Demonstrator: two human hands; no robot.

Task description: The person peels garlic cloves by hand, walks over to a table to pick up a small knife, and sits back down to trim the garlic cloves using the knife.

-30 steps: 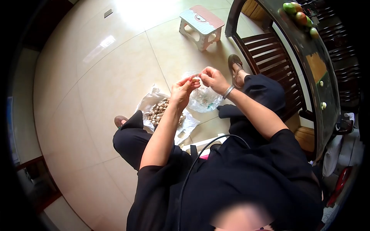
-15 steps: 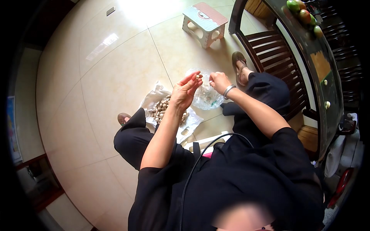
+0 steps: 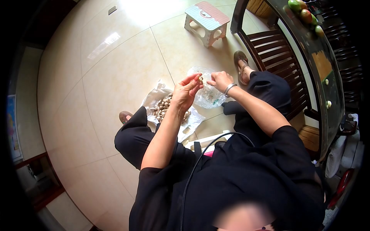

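My left hand (image 3: 185, 91) pinches a small pale piece (image 3: 200, 79), perhaps a mushroom, between thumb and fingertips. Just right of it is my right hand (image 3: 221, 81), its fingers curled together; whether they hold anything is too small to tell. A metal bangle (image 3: 230, 88) circles the right wrist. Beneath both hands a clear plastic bag (image 3: 208, 97) lies spread on the floor with small bits in it. Partly behind my left forearm, a white plastic bag (image 3: 195, 120) bears a heap of small brown and white mushrooms (image 3: 161, 109).
A folding stool (image 3: 207, 16) stands ahead on the tiled floor, with a phone-like object (image 3: 112, 10) farther left. At the right are a dark slatted chair (image 3: 277, 52) and a table (image 3: 332, 111) with several mangoes (image 3: 306, 16). A black cable (image 3: 187, 181) crosses my lap.
My hands have come apart from each other, my right hand moving rightward. The small piece remains in my left hand. The whole view has shifted slightly.
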